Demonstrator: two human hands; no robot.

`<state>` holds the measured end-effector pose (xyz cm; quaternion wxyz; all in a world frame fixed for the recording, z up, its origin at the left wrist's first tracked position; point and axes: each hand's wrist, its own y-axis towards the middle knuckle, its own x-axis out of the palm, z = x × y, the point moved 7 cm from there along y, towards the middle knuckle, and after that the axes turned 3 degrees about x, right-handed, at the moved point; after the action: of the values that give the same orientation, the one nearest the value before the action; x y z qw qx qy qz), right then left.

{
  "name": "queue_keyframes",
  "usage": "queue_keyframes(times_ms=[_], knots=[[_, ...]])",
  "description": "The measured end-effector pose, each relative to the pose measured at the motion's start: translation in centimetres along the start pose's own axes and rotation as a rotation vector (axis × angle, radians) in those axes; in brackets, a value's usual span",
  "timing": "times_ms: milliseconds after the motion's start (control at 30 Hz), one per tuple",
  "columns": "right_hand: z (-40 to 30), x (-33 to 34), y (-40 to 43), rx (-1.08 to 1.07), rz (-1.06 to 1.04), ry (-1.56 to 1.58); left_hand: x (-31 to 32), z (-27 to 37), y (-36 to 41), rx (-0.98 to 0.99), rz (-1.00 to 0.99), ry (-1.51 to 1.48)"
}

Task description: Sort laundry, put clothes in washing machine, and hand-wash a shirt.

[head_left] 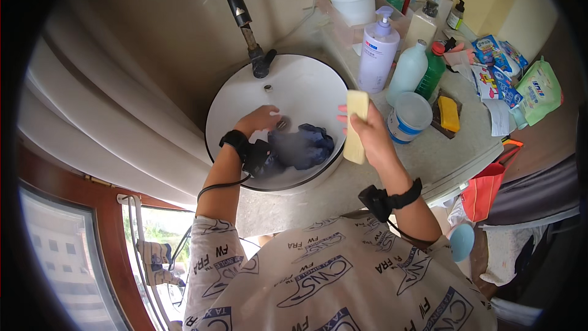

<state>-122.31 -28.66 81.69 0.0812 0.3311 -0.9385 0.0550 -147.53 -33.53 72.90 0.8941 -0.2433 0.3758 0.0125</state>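
Observation:
My right hand (374, 135) grips a long, pale yellow bar of soap (356, 145), tilted nearly upright over the right rim of the sink. The thumb presses across its face, and fingertips show on the far side. Inside the round white basin (305, 82) with a black rim, my left hand (259, 118) hovers near the drain (283, 123), fingers loosely bent and nothing visible in them. A bunched, wet dark blue cloth (314, 147) lies at the bottom of the basin, just right of that hand. Its left part is partly hidden by the black wrist device (255, 156).
A black faucet (259, 55) rises behind the basin. Along the right counter stand a lilac pump bottle (377, 57), pale blue bottle (408, 73), green bottle (431, 73), lidded tub (409, 117) and yellow soap bar (449, 114). A curtain (124, 119) hangs at left.

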Motion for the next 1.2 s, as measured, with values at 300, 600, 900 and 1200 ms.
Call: queue_keyframes(times_ms=[300,600,900,1200], knots=[[-1.0,11.8,12.6,0.287,-0.204,0.442,-8.6,3.8,-5.7,0.149,0.327,-0.080],[1.8,12.6,22.0,0.122,-0.071,0.067,2.0,-2.5,-9.0,0.229,-0.061,0.355],[2.3,12.4,19.6,0.110,-0.108,0.147,0.7,-1.9,-8.4,0.116,0.066,0.015],[5.4,13.0,11.6,0.478,-0.324,0.254,0.8,0.4,-8.7,0.182,0.177,0.092]])
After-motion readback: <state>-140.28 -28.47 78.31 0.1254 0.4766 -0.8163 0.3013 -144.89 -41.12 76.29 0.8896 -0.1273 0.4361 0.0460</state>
